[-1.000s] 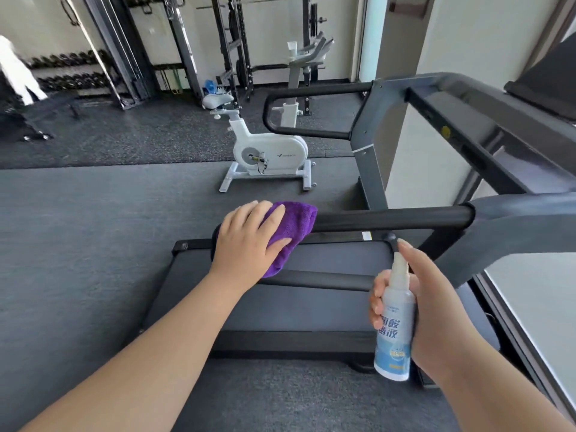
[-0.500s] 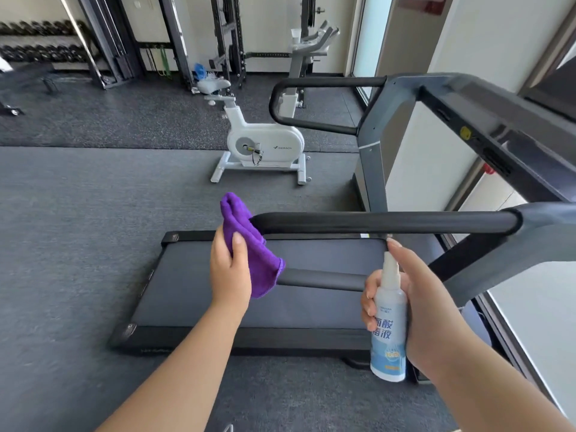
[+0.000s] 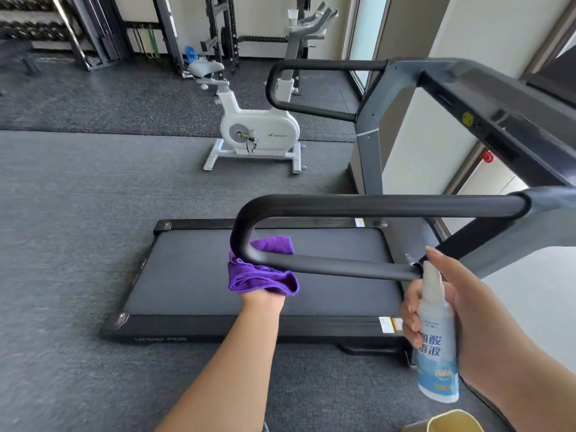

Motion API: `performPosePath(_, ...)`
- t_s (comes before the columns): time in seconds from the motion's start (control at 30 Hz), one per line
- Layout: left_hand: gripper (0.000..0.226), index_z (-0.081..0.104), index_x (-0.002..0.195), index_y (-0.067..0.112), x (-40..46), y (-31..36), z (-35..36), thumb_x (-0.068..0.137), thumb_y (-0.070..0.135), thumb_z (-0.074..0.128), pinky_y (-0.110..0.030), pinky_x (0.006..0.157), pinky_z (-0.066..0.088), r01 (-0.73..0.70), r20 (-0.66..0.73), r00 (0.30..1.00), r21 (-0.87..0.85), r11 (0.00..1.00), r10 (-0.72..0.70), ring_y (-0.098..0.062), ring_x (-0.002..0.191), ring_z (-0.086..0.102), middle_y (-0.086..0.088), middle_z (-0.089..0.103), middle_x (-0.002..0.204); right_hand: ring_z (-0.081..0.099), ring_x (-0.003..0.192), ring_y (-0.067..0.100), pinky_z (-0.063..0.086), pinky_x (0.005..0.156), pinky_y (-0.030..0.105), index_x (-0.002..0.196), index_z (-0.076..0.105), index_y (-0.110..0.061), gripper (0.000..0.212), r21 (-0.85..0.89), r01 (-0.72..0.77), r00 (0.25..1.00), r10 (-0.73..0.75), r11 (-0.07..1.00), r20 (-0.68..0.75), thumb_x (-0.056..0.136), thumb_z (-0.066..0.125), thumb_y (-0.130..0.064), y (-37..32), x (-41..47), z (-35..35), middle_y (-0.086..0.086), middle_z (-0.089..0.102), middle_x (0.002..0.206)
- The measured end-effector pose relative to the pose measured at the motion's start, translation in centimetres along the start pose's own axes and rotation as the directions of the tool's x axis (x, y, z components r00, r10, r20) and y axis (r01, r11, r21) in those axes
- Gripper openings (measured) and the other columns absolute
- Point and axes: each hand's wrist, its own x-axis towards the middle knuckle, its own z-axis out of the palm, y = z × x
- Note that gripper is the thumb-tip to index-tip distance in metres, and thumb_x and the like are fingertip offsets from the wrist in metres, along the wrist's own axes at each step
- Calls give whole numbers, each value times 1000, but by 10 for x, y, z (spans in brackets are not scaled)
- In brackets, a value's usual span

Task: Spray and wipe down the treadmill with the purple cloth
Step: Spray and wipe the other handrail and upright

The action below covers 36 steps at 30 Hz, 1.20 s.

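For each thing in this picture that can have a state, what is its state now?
purple cloth: bunched, wrapped around the lower handrail bend
left hand: grips the cloth from below
right hand: holds the bottle
spray bottle: upright, uncapped
treadmill: belt bare

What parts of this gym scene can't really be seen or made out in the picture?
- Left hand, head view: the purple cloth covers its fingers.
- Treadmill console: cut off by the right edge.
- Yellow object: cut off by the bottom edge, unidentifiable.
- Spray bottle: small print under the large characters is too small.
- Dumbbell rack: distant, blurred.
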Motion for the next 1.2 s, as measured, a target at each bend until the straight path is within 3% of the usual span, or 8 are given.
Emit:
performPosePath(0.27,44,59,97,17,0,24,-20,109,44,26,-38,68,45,74,-102,992,1,997,-73,-26,75,49,-4,68,51,42,52,28,39,55,35,62,51,-5,64,44,34,998,-37,998,49,85,57,-64,-4,-9,-15,17,45,62)
performPosePath(0.5,43,67,92,27,-17,71,30,102,62,45,-33,69,51,-288,-6,952,324,901,306,-16,58,60,4,65,66,42,50,27,40,52,32,65,48,-5,64,83,12,989,-25,997,147,78,60,-66,-4,-11,-4,15,44,60)
performPosePath(0.57,36,68,85,39,-30,69,47,103,58,44,-35,77,54,-499,151,851,533,683,503,-18,77,66,11,70,77,42,50,27,41,52,31,66,49,-5,63,90,14,986,-29,996,165,81,60,-65,-4,-11,-3,15,45,60)
performPosePath(0.63,40,62,73,32,-39,65,63,101,52,43,-41,80,52,-682,387,609,702,207,692,-22,85,64,7,69,82,41,50,27,42,51,30,66,48,-5,62,98,17,986,-33,995,163,84,60,-64,-3,-11,-4,16,45,60)
performPosePath(0.7,39,64,76,24,-46,56,81,98,50,45,-42,77,48,-632,650,373,700,-332,662,-28,85,62,4,70,85,41,50,27,41,51,31,65,48,-5,62,101,17,987,-33,995,156,85,59,-63,-5,-11,-4,16,44,60)
performPosePath(0.77,41,71,89,26,-53,38,100,98,56,43,-39,80,43,-497,810,335,586,-640,481,-28,89,63,5,72,93,42,50,27,40,51,32,64,48,-5,62,106,20,989,-35,994,142,84,59,-63,-6,-11,-5,16,44,60)
performPosePath(1.0,54,70,97,26,-83,-19,174,105,58,27,-41,74,31,-454,841,508,446,-771,188,-31,92,63,-1,71,97,42,51,28,42,53,31,61,49,-5,65,181,20,995,-38,983,94,81,61,-65,-5,-6,-17,17,46,60)
performPosePath(1.2,45,65,113,23,-111,-106,217,103,57,38,-43,81,39,-534,919,384,298,-791,87,-29,94,60,-2,67,106,42,47,27,42,48,30,57,50,-5,66,297,33,999,-27,954,-26,90,56,-62,1,-8,-49,16,45,56)
